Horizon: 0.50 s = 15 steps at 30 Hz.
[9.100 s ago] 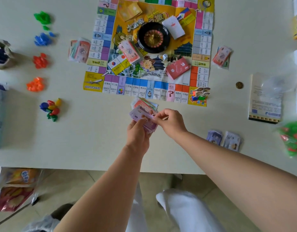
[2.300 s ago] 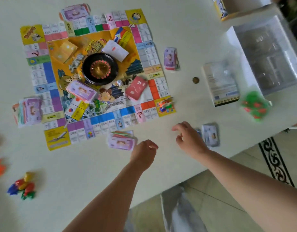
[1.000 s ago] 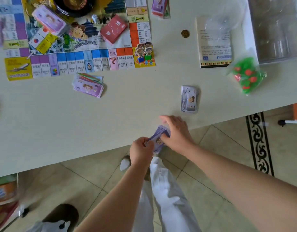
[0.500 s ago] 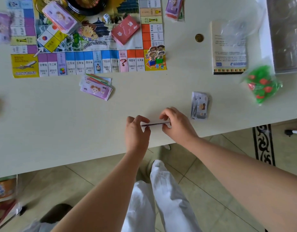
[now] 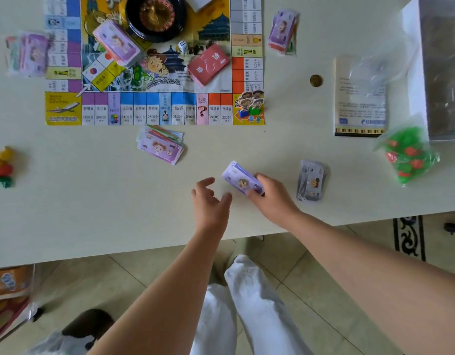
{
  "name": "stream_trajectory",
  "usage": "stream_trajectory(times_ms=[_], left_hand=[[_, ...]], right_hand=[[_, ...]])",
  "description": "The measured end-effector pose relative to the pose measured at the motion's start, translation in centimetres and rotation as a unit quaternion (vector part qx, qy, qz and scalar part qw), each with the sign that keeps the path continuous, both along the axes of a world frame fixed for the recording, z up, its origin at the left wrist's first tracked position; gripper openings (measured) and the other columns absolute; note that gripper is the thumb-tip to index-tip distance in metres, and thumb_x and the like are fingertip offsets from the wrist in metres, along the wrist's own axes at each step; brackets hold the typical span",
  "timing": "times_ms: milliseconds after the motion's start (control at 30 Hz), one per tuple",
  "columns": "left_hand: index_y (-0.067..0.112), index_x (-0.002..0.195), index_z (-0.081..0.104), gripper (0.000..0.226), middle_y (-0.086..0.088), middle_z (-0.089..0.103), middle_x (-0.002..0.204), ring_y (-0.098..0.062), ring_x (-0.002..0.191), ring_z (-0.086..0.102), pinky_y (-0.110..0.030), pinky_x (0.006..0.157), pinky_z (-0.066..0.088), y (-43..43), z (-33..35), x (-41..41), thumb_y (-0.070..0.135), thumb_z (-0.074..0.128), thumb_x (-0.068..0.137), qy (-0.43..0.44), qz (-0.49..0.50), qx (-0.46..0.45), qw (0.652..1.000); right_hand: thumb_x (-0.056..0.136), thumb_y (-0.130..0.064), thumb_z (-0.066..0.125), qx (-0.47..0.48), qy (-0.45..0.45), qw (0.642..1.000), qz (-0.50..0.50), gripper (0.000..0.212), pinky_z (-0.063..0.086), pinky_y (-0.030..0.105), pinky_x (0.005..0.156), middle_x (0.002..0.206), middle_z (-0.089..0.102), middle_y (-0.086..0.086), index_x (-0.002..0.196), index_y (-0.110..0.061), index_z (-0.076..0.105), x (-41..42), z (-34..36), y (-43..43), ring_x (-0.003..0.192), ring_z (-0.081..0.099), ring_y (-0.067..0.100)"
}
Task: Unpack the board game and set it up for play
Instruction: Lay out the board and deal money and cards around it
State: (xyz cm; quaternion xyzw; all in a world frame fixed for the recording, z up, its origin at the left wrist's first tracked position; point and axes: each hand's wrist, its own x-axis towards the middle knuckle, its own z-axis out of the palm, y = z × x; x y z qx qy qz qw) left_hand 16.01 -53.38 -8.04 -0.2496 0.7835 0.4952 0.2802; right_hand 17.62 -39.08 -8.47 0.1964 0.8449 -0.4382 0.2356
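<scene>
Right hand (image 5: 272,198): fingers and thumb curled round a card stack (image 5: 241,181). The stack is lavender, face up, with a cartoon face showing. It is tilted, its far end toward the game board (image 5: 154,80), low over the table (image 5: 93,201) near the front edge. Contact with the table: cannot tell.

Left hand (image 5: 209,202): fingers spread and loose, holding nothing. Thumb just beside the stack's near corner, apart from it.

Change from half a second ago: both hands then pinched the stack on edge between them. Now the left hand has let go, and the stack shows its face in the right hand alone.

Second card stack (image 5: 311,181): flat on the table, just right of the right hand, as before. Banknote pile (image 5: 160,147): fanned, between the board's near edge and the hands, unmoved.

On the board:
- roulette wheel (image 5: 156,16)
- red card deck (image 5: 208,64)
- purple banknote stack (image 5: 116,44)
- die (image 5: 183,46)
- paper pawns (image 5: 250,105) on the near right corner square

Right of the board:
- coin (image 5: 316,80)
- instruction sheet (image 5: 359,103)
- bag of green and red pieces (image 5: 405,155) near the table's right edge
</scene>
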Motion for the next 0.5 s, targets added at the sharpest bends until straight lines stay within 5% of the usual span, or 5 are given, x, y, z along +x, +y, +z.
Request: stream_trajectory(times_ms=[133, 233, 367, 500], left_hand=[[0.013, 0.113, 0.061, 0.029, -0.006, 0.063, 0.099, -0.018, 0.086, 0.056, -0.029, 0.074, 0.043, -0.1, 2.2, -1.1, 0.022, 0.057, 0.086, -0.109, 0.130, 0.198, 0.966], [0.006, 0.118, 0.059, 0.031, -0.012, 0.068, 0.110, -0.026, 0.089, 0.059, -0.035, 0.073, 0.044, -0.2, 4.0, -1.7, 0.008, 0.041, 0.093, -0.115, 0.212, 0.320, 0.916], [0.014, 0.119, 0.053, 0.029, -0.006, 0.071, 0.107, -0.020, 0.099, 0.065, -0.037, 0.090, 0.049, -1.1, 5.4, -2.9, 0.005, 0.032, 0.101, -0.075, 0.321, 0.362, 0.872], [0.014, 0.122, 0.049, 0.026, -0.008, 0.068, 0.103, -0.022, 0.099, 0.065, -0.038, 0.091, 0.050, -2.8, 5.4, -4.5, 0.004, 0.035, 0.102, -0.067, 0.374, 0.370, 0.848]], right_hand=[[0.092, -0.007, 0.054, -0.239, -0.150, 0.955, -0.092, 0.008, 0.033, 0.021, 0.053, 0.080, 0.061, 0.007, 0.094, -0.010, 0.062, -2.4, 2.6, -1.2, 0.058, 0.041, 0.011], [0.093, -0.004, 0.053, -0.315, -0.197, 0.926, -0.064, 0.013, 0.032, 0.019, 0.051, 0.076, 0.049, 0.008, 0.105, -0.005, 0.059, -3.5, 4.2, -2.6, 0.057, 0.038, 0.010], [0.091, -0.012, 0.061, -0.263, -0.176, 0.945, -0.083, 0.023, 0.039, 0.023, 0.056, 0.080, 0.055, 0.008, 0.111, -0.002, 0.057, -5.0, 5.6, -4.3, 0.059, 0.045, 0.012], [0.087, -0.015, 0.068, -0.197, -0.120, 0.967, -0.104, 0.015, 0.042, 0.023, 0.052, 0.070, 0.057, 0.003, 0.095, -0.005, 0.059, -6.6, 5.5, -5.5, 0.056, 0.047, 0.012]])
